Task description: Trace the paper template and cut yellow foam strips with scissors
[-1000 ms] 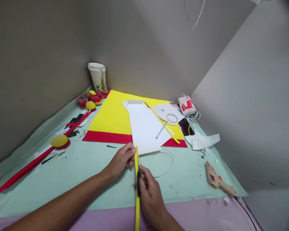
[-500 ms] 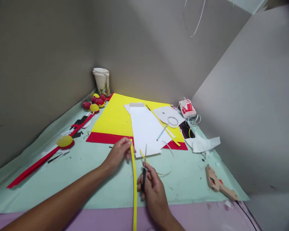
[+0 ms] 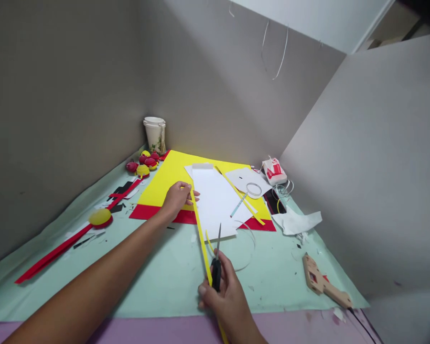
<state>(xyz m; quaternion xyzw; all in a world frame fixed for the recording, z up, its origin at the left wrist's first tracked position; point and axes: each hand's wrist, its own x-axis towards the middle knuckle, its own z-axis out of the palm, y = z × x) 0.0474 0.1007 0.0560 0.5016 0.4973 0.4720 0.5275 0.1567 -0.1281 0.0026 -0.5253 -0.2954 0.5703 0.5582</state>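
My left hand (image 3: pixel 177 198) is stretched forward over the yellow sheet (image 3: pixel 165 177), pinching the far end of a long yellow strip (image 3: pixel 199 229). The strip runs back toward me and passes under my right hand (image 3: pixel 225 296). That hand is closed on black-handled scissors (image 3: pixel 217 263), blades pointing away and nearly closed, beside the strip. A thin yellow sliver curls next to the blades. A white sheet (image 3: pixel 215 200) lies just right of the strip, on the yellow and red sheets.
Grey walls enclose the mint-green mat (image 3: pixel 146 267). A paper cup (image 3: pixel 155 134) and red-yellow balls (image 3: pixel 143 165) sit far left, a long red strip (image 3: pixel 57 251) at left. A glue gun (image 3: pixel 324 282), crumpled white paper (image 3: pixel 295 220) and a red-white packet (image 3: pixel 273 171) lie at right.
My left hand has moved forward, drawing the strip's end away from me onto the yellow sheet. My right hand with the scissors drew back slightly; the blades now point away beside the strip.
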